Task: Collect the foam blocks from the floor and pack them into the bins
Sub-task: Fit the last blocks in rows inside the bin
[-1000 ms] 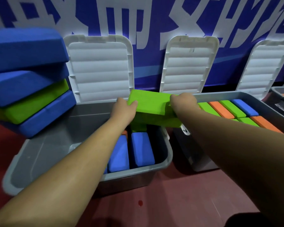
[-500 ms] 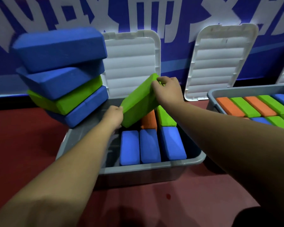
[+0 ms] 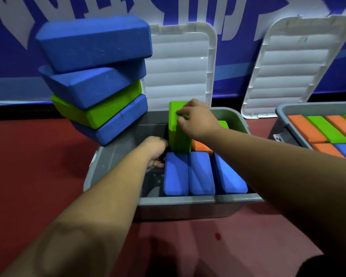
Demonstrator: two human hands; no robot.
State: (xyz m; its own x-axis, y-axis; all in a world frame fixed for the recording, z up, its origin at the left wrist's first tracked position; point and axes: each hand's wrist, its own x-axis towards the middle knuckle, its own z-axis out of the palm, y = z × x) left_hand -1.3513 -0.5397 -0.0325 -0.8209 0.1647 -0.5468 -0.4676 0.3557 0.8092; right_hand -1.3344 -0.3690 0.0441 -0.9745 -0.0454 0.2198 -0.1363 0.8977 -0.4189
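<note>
blue banner wall (image 3: pixel 14 62) above a dark red floor (image 3: pixel 38 166)
large white lettering (image 3: pixel 229 17) cut off along the top of the banner, a paler blue stripe (image 3: pixel 236 65) slanting across it, a black skirting strip (image 3: pixel 18 111) at its foot; dull bluish indoor light, a small bright red spot (image 3: pixel 217 236) on the floor, deep shadow (image 3: pixel 318 266) in the bottom right corner.

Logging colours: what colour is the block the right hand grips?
Green: the block in the right hand, head view.

Head view, down, close above bin (image 3: pixel 198 202)
</note>
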